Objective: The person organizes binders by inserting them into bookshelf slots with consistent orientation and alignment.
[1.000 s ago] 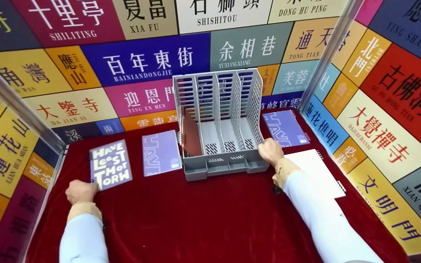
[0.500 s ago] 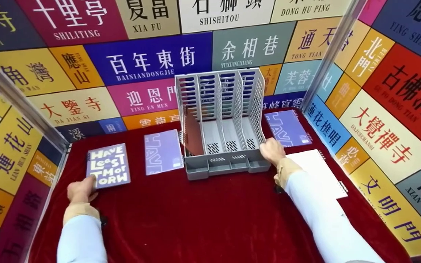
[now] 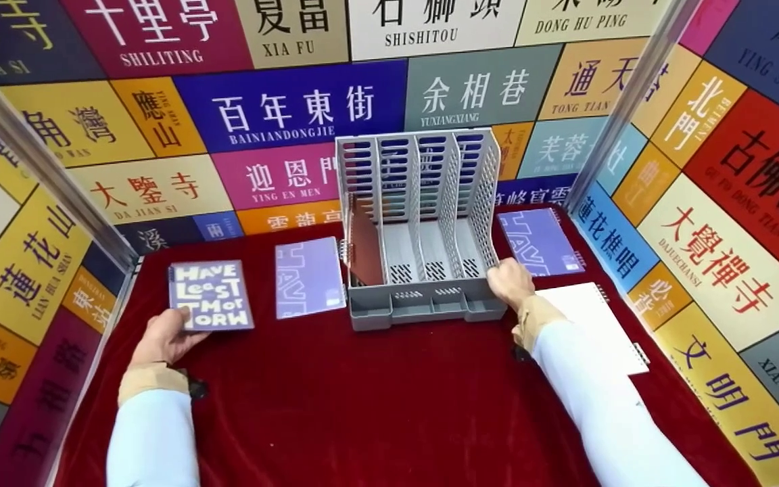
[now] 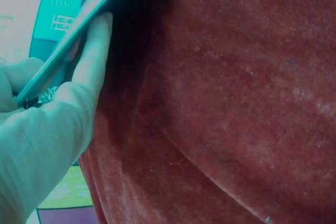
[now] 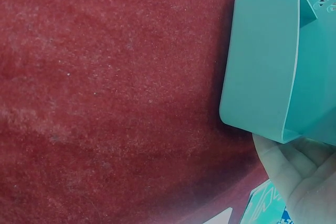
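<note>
At the left of the frame, a person's left hand (image 3: 168,338) holds a purple notebook (image 3: 212,297) with chunky white lettering, its grip narrow, thumb on top and fingers beneath; the left wrist view shows the notebook tilted, a finger along its underside. Left of centre, a paler purple notebook (image 3: 310,279) lies flat on the tabletop (image 3: 349,406), which is covered in red velvet. At centre stands a grey file rack (image 3: 437,310) with four upright slots; a brown notebook (image 3: 365,247) stands in the leftmost. Right of centre, the right hand (image 3: 511,283) has its grip closed at the rack's front right corner. Farther right, another purple notebook (image 3: 539,240) lies behind a white notebook (image 3: 596,321). Colourful sign panels (image 3: 288,111) with Chinese lettering fill the upper frame.
</note>
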`<state>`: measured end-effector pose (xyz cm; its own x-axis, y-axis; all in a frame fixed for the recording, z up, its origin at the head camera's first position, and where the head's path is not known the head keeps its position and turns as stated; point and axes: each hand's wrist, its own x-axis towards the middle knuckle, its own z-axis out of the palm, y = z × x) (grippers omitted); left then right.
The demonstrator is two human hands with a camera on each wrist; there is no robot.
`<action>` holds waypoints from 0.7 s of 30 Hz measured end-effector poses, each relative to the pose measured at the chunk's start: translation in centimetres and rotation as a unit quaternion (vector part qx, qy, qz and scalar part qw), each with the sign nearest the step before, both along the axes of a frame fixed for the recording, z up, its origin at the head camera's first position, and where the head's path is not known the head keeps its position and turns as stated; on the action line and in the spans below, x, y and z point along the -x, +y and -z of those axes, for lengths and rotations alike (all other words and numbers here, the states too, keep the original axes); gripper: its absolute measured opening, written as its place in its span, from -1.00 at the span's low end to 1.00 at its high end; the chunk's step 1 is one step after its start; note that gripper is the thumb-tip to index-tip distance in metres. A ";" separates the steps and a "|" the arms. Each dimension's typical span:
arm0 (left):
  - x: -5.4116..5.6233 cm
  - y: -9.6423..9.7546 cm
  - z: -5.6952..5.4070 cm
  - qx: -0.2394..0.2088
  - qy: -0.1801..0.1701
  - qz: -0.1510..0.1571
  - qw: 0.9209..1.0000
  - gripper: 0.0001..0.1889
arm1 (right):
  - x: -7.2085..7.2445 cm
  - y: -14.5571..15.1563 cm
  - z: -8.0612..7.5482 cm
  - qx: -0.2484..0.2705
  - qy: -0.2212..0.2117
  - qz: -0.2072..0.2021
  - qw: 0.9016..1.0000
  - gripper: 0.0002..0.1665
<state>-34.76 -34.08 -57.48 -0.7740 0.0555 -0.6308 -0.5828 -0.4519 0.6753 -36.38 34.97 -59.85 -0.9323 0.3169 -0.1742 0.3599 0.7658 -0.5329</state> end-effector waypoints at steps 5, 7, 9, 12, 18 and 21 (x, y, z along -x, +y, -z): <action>0.1 1.0 -0.7 0.040 0.017 -0.049 0.998 -0.66 | 0.0 0.0 0.0 0.002 0.000 -0.010 1.000 -0.36; 0.2 1.6 -0.9 0.065 0.027 -0.058 0.996 -0.59 | -0.1 0.1 0.0 0.001 -0.004 -0.011 1.000 -0.34; 0.4 2.2 -1.2 0.082 0.038 -0.062 0.994 -0.54 | -0.2 0.3 -0.1 -0.001 -0.008 -0.010 1.000 -0.33; 0.4 2.8 -1.7 0.104 0.050 -0.069 0.991 -0.55 | -0.2 0.3 -0.1 0.001 -0.012 -0.012 1.000 -0.33; 0.4 3.4 -2.5 0.132 0.072 -0.089 0.985 -0.53 | 0.2 0.0 -0.4 0.006 -0.007 -0.013 1.000 -0.32; 0.5 3.8 -2.6 0.149 0.078 -0.097 0.981 -0.47 | 0.2 -0.1 -0.4 0.001 -0.005 -0.010 1.000 -0.35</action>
<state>-35.24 -30.31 -54.86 -0.8406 -0.2707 -0.4691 -0.3842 -0.3124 0.8688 -36.61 34.87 -59.44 -0.9364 0.2987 -0.1844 0.3506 0.7721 -0.5300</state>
